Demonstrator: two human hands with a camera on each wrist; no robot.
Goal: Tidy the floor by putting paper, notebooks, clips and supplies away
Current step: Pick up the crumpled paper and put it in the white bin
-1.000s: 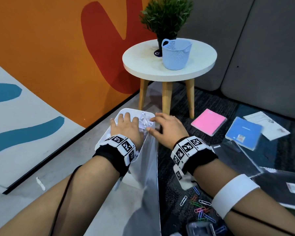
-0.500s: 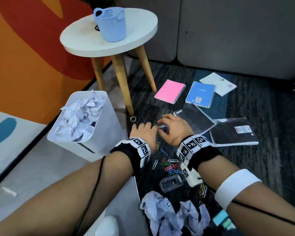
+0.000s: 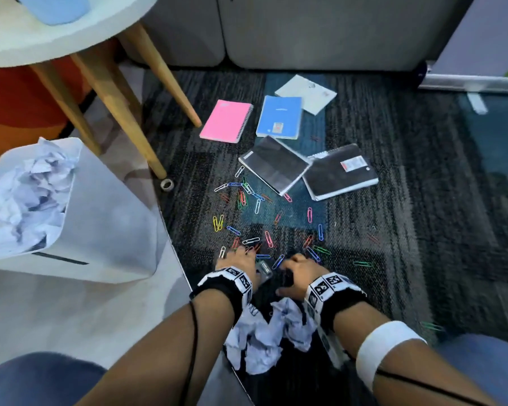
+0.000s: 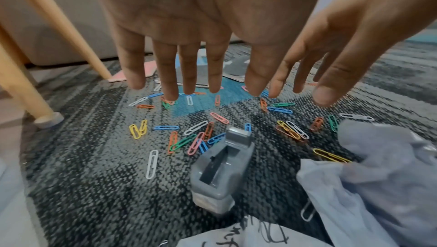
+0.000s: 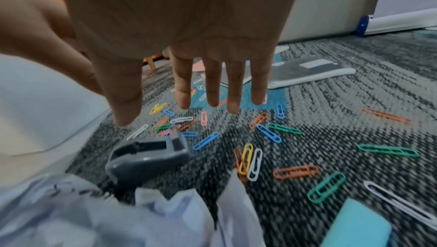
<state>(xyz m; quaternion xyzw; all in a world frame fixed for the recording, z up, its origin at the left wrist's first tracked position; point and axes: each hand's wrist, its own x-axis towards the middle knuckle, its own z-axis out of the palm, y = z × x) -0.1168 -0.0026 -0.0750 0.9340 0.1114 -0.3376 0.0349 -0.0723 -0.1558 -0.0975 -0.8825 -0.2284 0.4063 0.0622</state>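
Note:
Several coloured paper clips lie scattered on the dark carpet. A small grey clip box lies among them, also seen in the left wrist view and in the right wrist view. My left hand hovers just left of the box with straight, spread fingers and holds nothing. My right hand is just right of the box, also flat and empty. Crumpled paper lies under my wrists. Farther off lie a pink notebook, a blue notebook and two black notebooks.
A white bin stuffed with crumpled paper stands at the left. Behind it are the wooden legs of a round table with a blue basket on top. A tape roll sits by one leg. A white sheet lies near the grey sofa base.
Both hands left the bin, where they pressed paper down, and came back over the carpet. They now hover flat over the clips beside the grey box.

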